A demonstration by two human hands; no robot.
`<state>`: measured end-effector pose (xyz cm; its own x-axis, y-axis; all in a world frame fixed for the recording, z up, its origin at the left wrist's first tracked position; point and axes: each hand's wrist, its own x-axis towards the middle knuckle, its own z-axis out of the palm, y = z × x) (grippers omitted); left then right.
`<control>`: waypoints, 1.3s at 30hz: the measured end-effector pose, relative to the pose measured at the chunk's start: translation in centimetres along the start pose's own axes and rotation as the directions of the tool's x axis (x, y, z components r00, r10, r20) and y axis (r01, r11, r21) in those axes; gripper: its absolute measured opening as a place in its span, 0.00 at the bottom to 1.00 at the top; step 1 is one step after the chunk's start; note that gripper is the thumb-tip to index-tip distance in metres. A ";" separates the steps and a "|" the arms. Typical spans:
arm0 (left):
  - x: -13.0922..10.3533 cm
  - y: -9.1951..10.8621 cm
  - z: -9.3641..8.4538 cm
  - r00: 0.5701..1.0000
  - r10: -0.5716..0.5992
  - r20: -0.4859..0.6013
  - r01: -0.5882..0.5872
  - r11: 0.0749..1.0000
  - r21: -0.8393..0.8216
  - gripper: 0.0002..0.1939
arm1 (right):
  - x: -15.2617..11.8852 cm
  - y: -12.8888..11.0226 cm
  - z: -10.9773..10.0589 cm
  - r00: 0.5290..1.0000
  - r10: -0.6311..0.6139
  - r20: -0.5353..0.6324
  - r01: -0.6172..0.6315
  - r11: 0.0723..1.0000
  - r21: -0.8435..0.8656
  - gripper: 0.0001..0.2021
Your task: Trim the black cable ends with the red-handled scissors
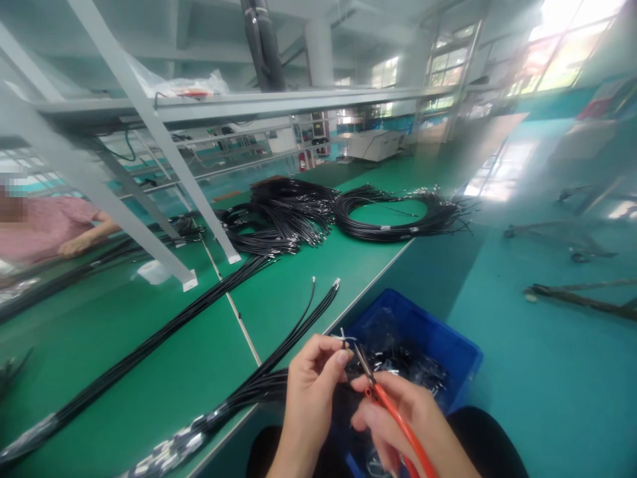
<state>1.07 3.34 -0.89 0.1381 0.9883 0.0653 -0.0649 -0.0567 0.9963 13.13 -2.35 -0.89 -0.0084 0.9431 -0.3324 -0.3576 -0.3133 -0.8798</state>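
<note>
My left hand [311, 382] is closed, with thumb and index finger pinching the end of a thin black cable whose white inner wires [343, 335] stick out above the fingertips. Red-handled scissors [399, 417] are gripped in my right hand [423, 408], their narrow blades pointing up beside the wires; I cannot tell whether the blades touch them. To the left of my hands, a bundle of black cables [263, 385] runs over the table edge, partly wrapped in clear plastic. Under both hands sits a blue bin [465, 368] holding dark scraps and clear plastic.
The green table [164, 345] carries a long cable bundle [174, 318], a heap of black cables [288, 216] and a cable coil [378, 232]. Grey shelf posts [189, 179] rise from it. At far left a person's hand [77, 244] rests near other cables. A wheeled frame [552, 242] stands right.
</note>
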 end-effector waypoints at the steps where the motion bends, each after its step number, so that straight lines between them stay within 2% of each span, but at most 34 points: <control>1: -0.1 0.0 0.0 1.000 -0.002 0.013 0.001 1.000 0.002 0.04 | 0.2 -0.2 0.0 1.000 0.007 0.016 -0.007 1.000 0.009 0.14; 6: -0.2 0.0 0.1 0.997 -0.037 0.070 0.035 0.999 0.023 0.03 | 0.8 -0.7 0.0 0.996 0.017 0.091 -0.016 1.000 -0.019 0.18; 14: 0.1 -0.5 0.1 0.994 -0.034 0.103 0.025 0.996 0.087 0.02 | 1.0 0.1 -0.5 0.998 0.051 0.032 -0.047 0.992 -0.119 0.21; 20: 0.1 -0.7 0.2 0.994 -0.034 0.107 0.021 0.993 0.119 0.02 | 1.0 -0.2 -0.8 0.993 0.089 0.077 -0.081 0.991 -0.106 0.23; 23: 0.1 -0.8 0.3 0.994 -0.021 0.105 0.006 0.989 0.149 0.02 | 0.9 -0.1 -1.2 0.985 0.116 0.129 -0.105 0.990 -0.089 0.23; 26: 0.1 -1.0 0.3 0.998 -0.004 0.066 -0.009 0.983 0.185 0.04 | 0.7 0.1 -1.7 0.991 0.071 0.116 -0.064 0.996 -0.062 0.22; 30: 0.1 -1.3 0.2 0.999 0.031 0.018 -0.034 0.964 0.265 0.05 | 0.3 0.2 -2.1 0.984 0.106 0.146 -0.087 0.988 -0.128 0.18; 33: 0.0 -1.3 0.3 0.999 0.047 0.025 -0.053 0.956 0.289 0.04 | 0.3 0.0 -2.1 0.974 0.124 0.189 -0.094 0.983 -0.160 0.17; 39: -0.2 -0.9 0.5 0.994 0.090 0.068 -0.108 0.938 0.329 0.04 | 0.7 -0.5 -2.0 0.973 0.112 0.201 -0.085 0.987 -0.137 0.19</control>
<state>1.60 3.16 -1.80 0.1980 0.9673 0.1587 0.2497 -0.2064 0.9461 15.22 -1.75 -1.36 -0.2358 0.9053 -0.3534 -0.2241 -0.4045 -0.8867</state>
